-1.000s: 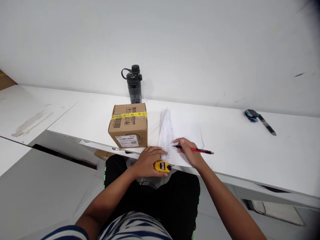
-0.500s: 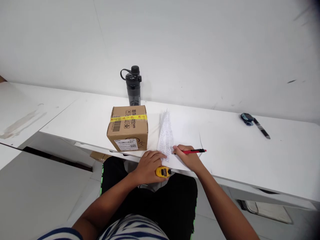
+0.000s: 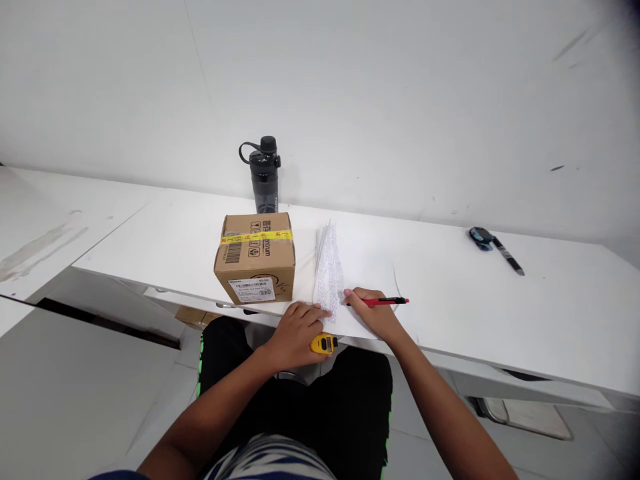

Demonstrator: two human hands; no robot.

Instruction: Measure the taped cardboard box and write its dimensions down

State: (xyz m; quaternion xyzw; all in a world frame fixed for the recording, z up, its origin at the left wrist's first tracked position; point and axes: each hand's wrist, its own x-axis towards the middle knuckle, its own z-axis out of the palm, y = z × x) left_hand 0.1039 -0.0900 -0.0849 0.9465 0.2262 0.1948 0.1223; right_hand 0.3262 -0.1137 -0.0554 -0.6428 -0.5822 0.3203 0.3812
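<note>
In my right hand [image 3: 374, 310] is a red pen [image 3: 385, 302] with black parts, its tip end low over the paper. My left hand [image 3: 299, 333] lies at the desk's front edge, its fingers bent onto the lower left of the sheets. A small yellow device [image 3: 323, 344] with a little display and a black end sits in that hand on the thumb side; the thumb itself is hidden. Between the hands, a stack of paper [image 3: 329, 273] covered in dense small writing is folded or curled over to the left. A blank white page [image 3: 367, 260] shows to its right.
Left of the paper stands a cardboard box [image 3: 257, 263] with yellow tape and a white label. Behind it is a dark water bottle [image 3: 264, 177] near the wall. Far right on the white desk [image 3: 460, 300] lie a dark blue object [image 3: 481, 237] and a grey-black pen [image 3: 509, 257].
The view has shifted slightly, so the desk items at right appear farther left. Both hands keep nearly the same places, with the red pen and yellow device still in them.
</note>
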